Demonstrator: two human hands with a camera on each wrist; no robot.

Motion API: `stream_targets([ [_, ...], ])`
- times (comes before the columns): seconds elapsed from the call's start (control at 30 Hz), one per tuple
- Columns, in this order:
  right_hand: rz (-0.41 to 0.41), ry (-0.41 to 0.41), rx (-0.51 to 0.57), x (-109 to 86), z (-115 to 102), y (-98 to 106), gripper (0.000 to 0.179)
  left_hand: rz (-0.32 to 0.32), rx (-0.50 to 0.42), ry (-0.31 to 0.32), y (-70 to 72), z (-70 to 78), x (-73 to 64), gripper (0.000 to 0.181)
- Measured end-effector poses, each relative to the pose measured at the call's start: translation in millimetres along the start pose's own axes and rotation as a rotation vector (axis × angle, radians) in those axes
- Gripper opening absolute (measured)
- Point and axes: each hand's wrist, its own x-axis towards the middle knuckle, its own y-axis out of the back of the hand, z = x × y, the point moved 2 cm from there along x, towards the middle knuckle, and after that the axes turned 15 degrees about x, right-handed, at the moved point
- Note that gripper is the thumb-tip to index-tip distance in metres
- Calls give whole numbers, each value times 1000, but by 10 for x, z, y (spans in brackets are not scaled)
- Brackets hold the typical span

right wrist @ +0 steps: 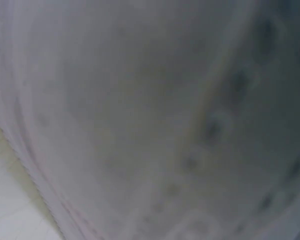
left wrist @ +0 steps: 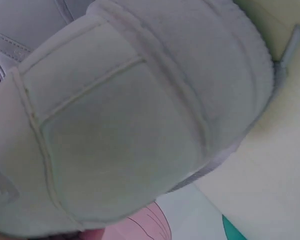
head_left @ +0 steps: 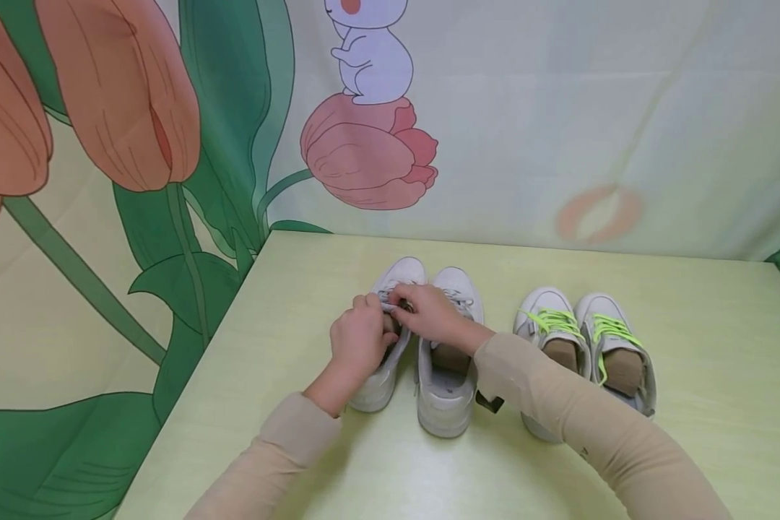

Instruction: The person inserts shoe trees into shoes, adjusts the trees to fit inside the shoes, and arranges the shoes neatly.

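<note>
A white sneaker (head_left: 374, 393) with pale laces stands on the table, toe towards the wall. My left hand (head_left: 360, 336) grips it at the opening, with curled fingers near the tongue. From the right, my right hand (head_left: 432, 312) pinches at the tongue and lace area of the same sneaker; the exact spot is partly hidden by the fingers. Its mate (head_left: 447, 412), also white, stands just to the right beneath my right wrist, with a brown insert (head_left: 451, 357) inside. The left wrist view is filled by a white sneaker surface (left wrist: 105, 140); perforated white shoe material (right wrist: 140, 125) blurs the right wrist view.
To the right stand two more white sneakers, the nearer-left one (head_left: 546, 297) and the other (head_left: 601, 303), with neon-green laces and brown inserts. My right forearm passes over part of them. A printed backdrop (head_left: 507, 130) rises behind the pale yellow-green table (head_left: 286, 303).
</note>
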Motion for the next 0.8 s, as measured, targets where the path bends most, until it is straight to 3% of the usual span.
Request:
stream_targets([
  [0.27, 3, 13, -24, 1, -16, -1, 6, 92, 71, 4, -8, 66, -8, 46],
  [0.4, 2, 24, -37, 2, -16, 0, 7, 107, 84, 1, -15, 65, -4, 44],
  [0.57, -4, 27, -43, 8, -13, -8, 7, 41, 22, -8, -24, -9, -9, 39],
  [0.8, -13, 24, -66, 13, -14, -14, 7, -83, -173, 34, 41, -244, -64, 25],
])
